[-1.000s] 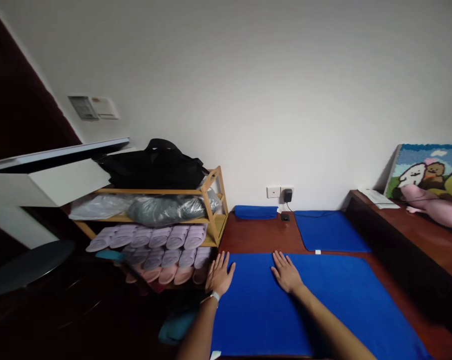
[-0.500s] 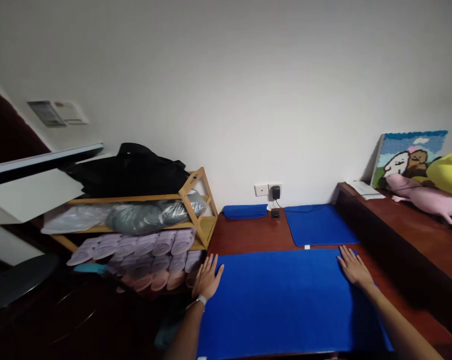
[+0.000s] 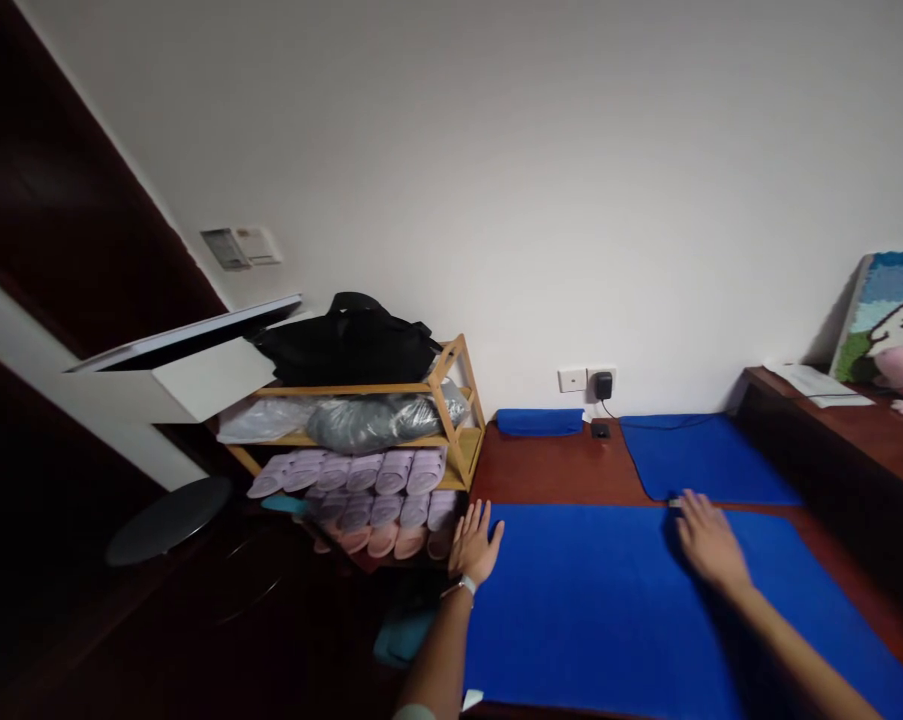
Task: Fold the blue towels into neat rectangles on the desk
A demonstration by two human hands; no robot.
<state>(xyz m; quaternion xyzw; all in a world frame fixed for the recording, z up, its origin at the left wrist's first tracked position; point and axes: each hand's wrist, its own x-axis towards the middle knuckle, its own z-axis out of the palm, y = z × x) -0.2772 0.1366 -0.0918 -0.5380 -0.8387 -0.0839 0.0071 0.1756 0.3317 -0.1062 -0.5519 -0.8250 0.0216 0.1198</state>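
Observation:
A large blue cloth [image 3: 586,610] lies spread over the front of the reddish-brown table [image 3: 548,470]. My left hand [image 3: 476,545] rests at its far left corner, fingers spread, with a pale band on the wrist. Over the cloth's far edge, right of its middle, is my right hand [image 3: 710,540], fingers stretched out and a little blurred; whether it touches the cloth I cannot tell. Neither hand grips anything. Just beyond the right hand, a second blue cloth [image 3: 706,455] lies flat, and a folded blue cloth [image 3: 539,421] sits by the wall.
Left of the table stands a wooden rack [image 3: 451,440] with several slippers [image 3: 395,470] and a black bag [image 3: 350,345] on top. A black plug [image 3: 604,384] sits in the wall socket. On the right, a raised ledge [image 3: 811,420] carries papers and a fluffy picture [image 3: 890,320].
My view has turned left. My right hand has moved inward from the large cloth's right edge, along its far side. My left hand stays at the left corner.

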